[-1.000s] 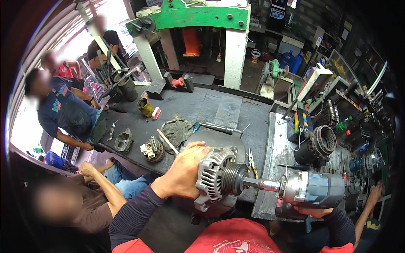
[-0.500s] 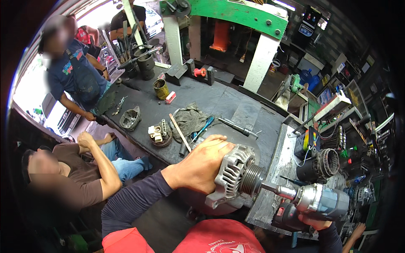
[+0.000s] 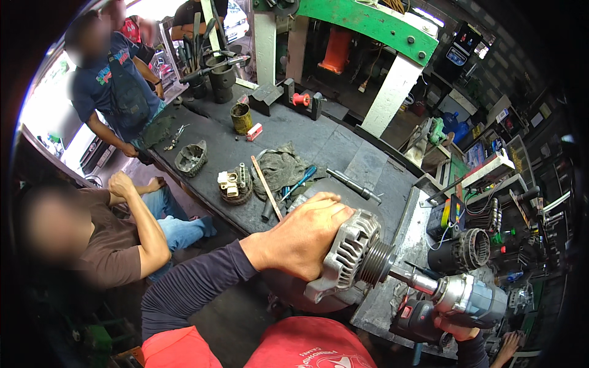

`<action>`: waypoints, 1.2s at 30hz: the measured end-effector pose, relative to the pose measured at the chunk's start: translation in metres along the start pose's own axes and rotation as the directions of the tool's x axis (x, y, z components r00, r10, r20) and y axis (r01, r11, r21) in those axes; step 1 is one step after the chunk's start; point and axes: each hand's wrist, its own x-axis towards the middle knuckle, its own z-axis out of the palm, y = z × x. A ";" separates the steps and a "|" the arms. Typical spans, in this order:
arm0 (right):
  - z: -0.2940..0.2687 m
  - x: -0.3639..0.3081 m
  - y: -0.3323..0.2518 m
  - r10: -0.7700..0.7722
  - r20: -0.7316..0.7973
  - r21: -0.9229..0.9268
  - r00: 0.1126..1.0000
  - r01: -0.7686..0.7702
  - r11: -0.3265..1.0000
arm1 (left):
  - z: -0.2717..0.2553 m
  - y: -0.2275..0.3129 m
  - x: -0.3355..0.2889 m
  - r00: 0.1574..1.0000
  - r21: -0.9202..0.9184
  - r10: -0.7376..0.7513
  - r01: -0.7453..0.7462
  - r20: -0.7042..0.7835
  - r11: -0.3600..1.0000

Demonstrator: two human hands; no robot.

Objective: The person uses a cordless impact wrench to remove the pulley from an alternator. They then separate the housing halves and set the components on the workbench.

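Note:
My left hand [image 3: 297, 239] wraps around the back of a silver alternator housing [image 3: 351, 251] and holds it above the near edge of the bench. The alternator's grooved pulley [image 3: 377, 261] points right. Against the pulley's centre sits the socket of a cordless impact wrench [image 3: 471, 299], in line with the shaft. My right hand [image 3: 457, 330] is closed around the wrench's grip, partly hidden under the tool body. Beyond my left hand lie a pale wooden stick [image 3: 265, 186], a blue-handled screwdriver [image 3: 305, 176] and a crumpled grey rag [image 3: 277, 168].
On the dark bench [image 3: 307, 132] are a rectifier piece [image 3: 232, 185], an empty housing [image 3: 191, 159], a yellowish can [image 3: 241, 119] and a metal rod [image 3: 354, 185]. A stator [image 3: 469, 250] stands right. One person [image 3: 116, 233] sits left; another [image 3: 119, 83] stands behind. Someone's hand [image 3: 508, 349] shows lower right.
The whole view has shifted slightly, moving the bench things a little right. The alternator and impact wrench stay joined in my hands. The other person's hand at lower right has moved a little.

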 end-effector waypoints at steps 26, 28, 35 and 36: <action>-0.001 -0.001 -0.010 -0.070 0.022 0.241 0.997 0.063 0.968 | 0.001 -0.003 -0.004 0.999 0.008 -0.045 0.045 0.028 0.999; -0.002 0.000 -0.011 -0.016 0.028 0.191 0.999 0.011 0.982 | 0.001 -0.003 -0.004 0.999 0.011 -0.046 0.045 0.024 0.999; -0.003 -0.002 0.000 -0.087 0.006 0.201 0.996 0.084 0.976 | -0.001 -0.001 -0.003 0.998 0.009 -0.057 0.056 0.027 0.998; -0.003 -0.003 0.002 -0.031 0.003 0.094 1.000 0.031 0.995 | -0.001 -0.001 -0.003 0.999 0.015 -0.048 0.048 0.016 0.999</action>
